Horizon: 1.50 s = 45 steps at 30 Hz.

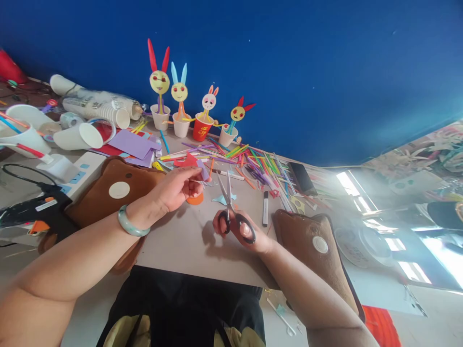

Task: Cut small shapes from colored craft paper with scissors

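Observation:
My left hand, a jade-green bangle on its wrist, pinches a small piece of purple paper between thumb and fingers. In my right hand is a pair of scissors, its black handles around my fingers and its blades pointing up, slightly parted. The blades are apart from the paper, a little to its right. Below my left fingers an orange disc lies on the table. Light-blue paper scraps lie just behind the scissors.
Several rabbit-faced figures in cups, one a red cup, line the blue wall. Coloured sticks are strewn in front of them. Brown plush cushions flank my arms. A black marker, a phone, purple sheets and a glue gun lie around.

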Each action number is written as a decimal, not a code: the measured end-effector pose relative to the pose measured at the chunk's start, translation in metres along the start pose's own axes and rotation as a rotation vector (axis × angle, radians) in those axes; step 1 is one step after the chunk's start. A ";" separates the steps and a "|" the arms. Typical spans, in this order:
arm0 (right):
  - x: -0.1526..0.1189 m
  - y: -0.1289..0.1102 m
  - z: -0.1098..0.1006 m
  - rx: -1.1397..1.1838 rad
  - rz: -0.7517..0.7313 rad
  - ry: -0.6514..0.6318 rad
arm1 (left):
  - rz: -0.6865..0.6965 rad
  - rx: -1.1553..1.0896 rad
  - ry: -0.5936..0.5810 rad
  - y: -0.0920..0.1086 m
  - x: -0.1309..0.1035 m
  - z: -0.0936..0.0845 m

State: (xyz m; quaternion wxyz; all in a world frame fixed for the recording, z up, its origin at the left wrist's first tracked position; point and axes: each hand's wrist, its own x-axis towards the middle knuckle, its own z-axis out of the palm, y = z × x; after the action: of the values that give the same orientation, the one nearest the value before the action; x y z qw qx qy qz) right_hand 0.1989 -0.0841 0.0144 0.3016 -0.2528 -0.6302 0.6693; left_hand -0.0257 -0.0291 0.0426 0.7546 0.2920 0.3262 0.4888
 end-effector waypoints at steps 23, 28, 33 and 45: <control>0.001 -0.010 0.004 -0.074 0.036 -0.154 | -0.084 -0.074 0.056 0.003 -0.001 0.006; 0.000 -0.010 0.004 -0.089 0.042 -0.143 | -0.086 -0.047 0.041 0.003 -0.002 0.006; 0.000 -0.011 0.004 -0.092 0.036 -0.152 | -0.099 -0.065 0.055 0.003 -0.001 0.006; 0.000 -0.010 0.004 -0.056 0.072 -0.143 | -0.118 -0.117 0.073 0.003 -0.001 0.006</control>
State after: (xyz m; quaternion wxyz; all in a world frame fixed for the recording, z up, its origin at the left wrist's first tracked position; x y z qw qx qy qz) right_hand 0.1969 -0.0868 0.0244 0.2246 -0.2354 -0.6591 0.6781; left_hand -0.0231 -0.0302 0.0484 0.7855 0.2097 0.3409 0.4719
